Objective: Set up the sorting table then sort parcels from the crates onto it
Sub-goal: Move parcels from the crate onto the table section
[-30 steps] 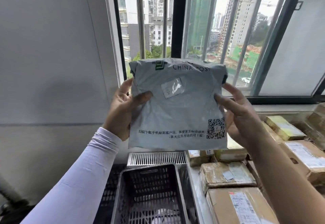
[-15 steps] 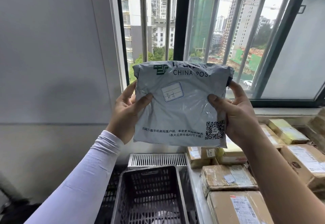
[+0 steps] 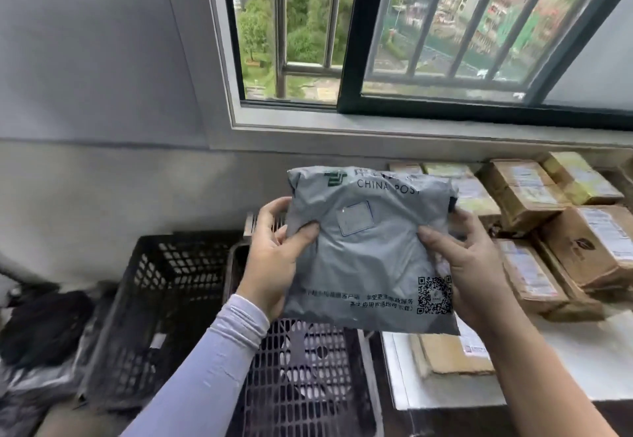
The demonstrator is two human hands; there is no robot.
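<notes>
Lowered from window height, grey mailer (image 3: 370, 251) hangs over crate (image 3: 301, 375) | left hand (image 3: 274, 258) and right hand (image 3: 469, 265) each clamp an edge: two-sided grip | right of grip, bench (image 3: 582, 361) | beyond, boxes (image 3: 524, 190) | carry right, lay flat, label up, then release

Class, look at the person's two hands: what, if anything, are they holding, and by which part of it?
Both hold one grey mail bag: the left hand grips its left edge, the right hand its right edge, thumbs on the printed face.

barred window (image 3: 424, 35), grey wall (image 3: 96, 70), perhaps dark cloth (image 3: 41, 327)
</notes>
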